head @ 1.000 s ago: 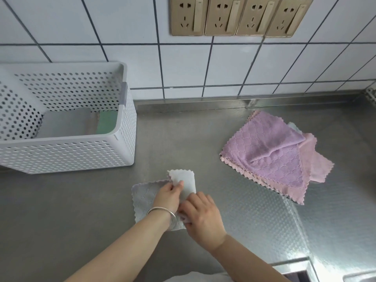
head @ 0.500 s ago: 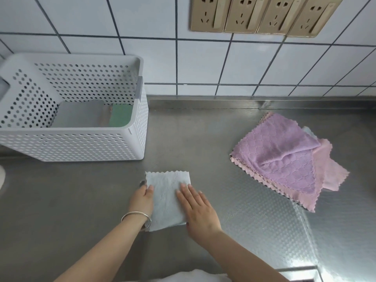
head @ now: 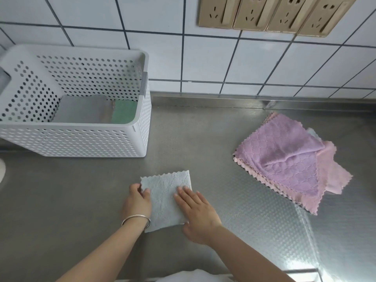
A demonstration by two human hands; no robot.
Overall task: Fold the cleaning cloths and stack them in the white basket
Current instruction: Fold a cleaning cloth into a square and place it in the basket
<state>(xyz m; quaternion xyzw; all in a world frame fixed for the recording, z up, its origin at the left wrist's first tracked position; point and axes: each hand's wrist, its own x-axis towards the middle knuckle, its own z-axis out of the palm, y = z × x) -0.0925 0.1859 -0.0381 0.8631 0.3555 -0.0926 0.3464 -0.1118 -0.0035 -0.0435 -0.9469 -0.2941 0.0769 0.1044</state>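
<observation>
Cleaning cloths were seen in three places: a pale blue-grey cloth [head: 165, 198], folded small, lay flat on the steel worktop [head: 203, 143] directly beneath the hands; a loose heap of purple and pink cloths [head: 289, 159] lay well to the right of the right hand; and folded grey and green cloths [head: 95, 111] were already laid in the white basket [head: 85, 139], up and to the left of the left hand.

The folded cloth's left edge was pinched by the left hand [head: 138, 202], thumb on top and fingers curled at the edge. The cloth's right side was pressed flat by the right hand [head: 195, 212], fingers straight and relaxed, gripping nothing.

The cloth was judged light, soft and limp, with no stiffness to keep a fold by itself; it would best be taken at both opposite edges, or pinched through all layers, so the fold is not lost when it is lifted.

Compared with a second earlier, the fold had been completed: the cloth, then half open and being worked by both hands, was now a compact rectangle being smoothed.
</observation>
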